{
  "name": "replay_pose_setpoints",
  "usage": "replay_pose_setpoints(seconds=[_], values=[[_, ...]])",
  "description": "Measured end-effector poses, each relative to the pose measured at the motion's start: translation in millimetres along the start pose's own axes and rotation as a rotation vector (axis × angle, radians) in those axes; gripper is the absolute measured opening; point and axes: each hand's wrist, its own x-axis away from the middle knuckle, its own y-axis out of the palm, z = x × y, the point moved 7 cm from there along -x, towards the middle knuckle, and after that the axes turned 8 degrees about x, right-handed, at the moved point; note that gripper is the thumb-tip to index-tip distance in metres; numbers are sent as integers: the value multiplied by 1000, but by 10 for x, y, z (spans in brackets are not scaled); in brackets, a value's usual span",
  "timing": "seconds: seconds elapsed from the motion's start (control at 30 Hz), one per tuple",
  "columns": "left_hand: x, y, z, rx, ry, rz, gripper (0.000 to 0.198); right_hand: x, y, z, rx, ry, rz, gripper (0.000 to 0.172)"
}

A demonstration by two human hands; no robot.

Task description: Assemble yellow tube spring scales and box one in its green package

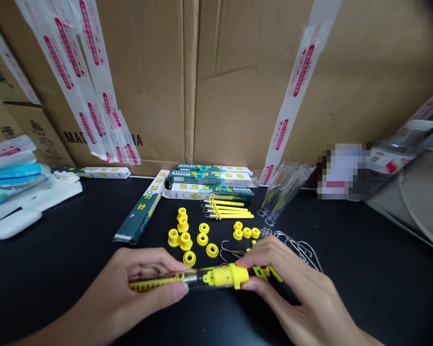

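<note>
My left hand (130, 293) is wrapped round a clear tubular spring scale (193, 279), held level just above the black table. Inside the tube a yellow printed scale strip and a silver section show. At its right end is a yellow flanged end cap (241, 276), its narrower part inside the tube. The thumb and fingers of my right hand (292, 278) pinch that cap. Behind the tube lie several yellow collars (184, 240), flat yellow rings (202, 239) and small yellow caps (247, 233). Wire hooks (299, 247) lie partly behind my right hand.
Yellow rods with springs (231, 211) lie in a row before stacked spring-scale boxes (211, 179). Another box (142, 206) slants at left. Clear tubes (285, 192) stand right of the boxes. A large cardboard box (231, 96) walls the back. White and blue packets (18, 178) lie far left.
</note>
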Motion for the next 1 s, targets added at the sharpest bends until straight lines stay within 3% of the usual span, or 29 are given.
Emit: replay_pose_setpoints(seconds=[0.3,0.5,0.77,1.0], values=[[-1,13,30,-39,31,2,21,8,93,-168,434,-167,-134,31],[21,-9,133,-220,115,51,18,5,149,-56,184,-1,-199,27],[-27,-31,32,27,28,62,22,7,112,30,126,119,-156,13],[-78,-42,-8,11,35,29,28,47,107,90,123,138,-109,16]])
